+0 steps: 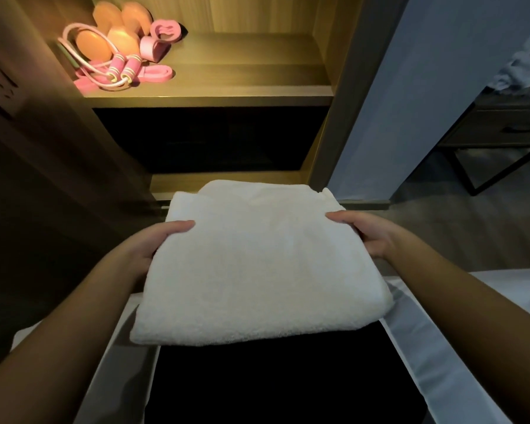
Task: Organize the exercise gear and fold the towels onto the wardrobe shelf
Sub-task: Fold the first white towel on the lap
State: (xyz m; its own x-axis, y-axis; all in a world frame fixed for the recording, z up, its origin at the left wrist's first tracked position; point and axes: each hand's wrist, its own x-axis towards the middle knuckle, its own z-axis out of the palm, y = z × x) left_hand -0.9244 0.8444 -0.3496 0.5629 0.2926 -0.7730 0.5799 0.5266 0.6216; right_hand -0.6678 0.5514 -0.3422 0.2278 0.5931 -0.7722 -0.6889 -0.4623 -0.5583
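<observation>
A folded white towel (pixel 254 264) is held flat in front of me, below the lit wardrobe shelf (pixel 242 87). My left hand (pixel 156 240) grips its left edge, thumb on top and fingers hidden underneath. My right hand (pixel 364 234) grips the right edge the same way. At the shelf's left end lie pink dumbbells (pixel 114 35), a pink skipping rope (pixel 120 70), a pink resistance band (pixel 156 75) and a pink grip ring (pixel 162 30).
The right part of the shelf is bare wood. A dark compartment (pixel 208 139) lies under the shelf. Below the towel is a dark surface with white edges (pixel 416 332). A dark side table (pixel 499 123) stands at the right on grey floor.
</observation>
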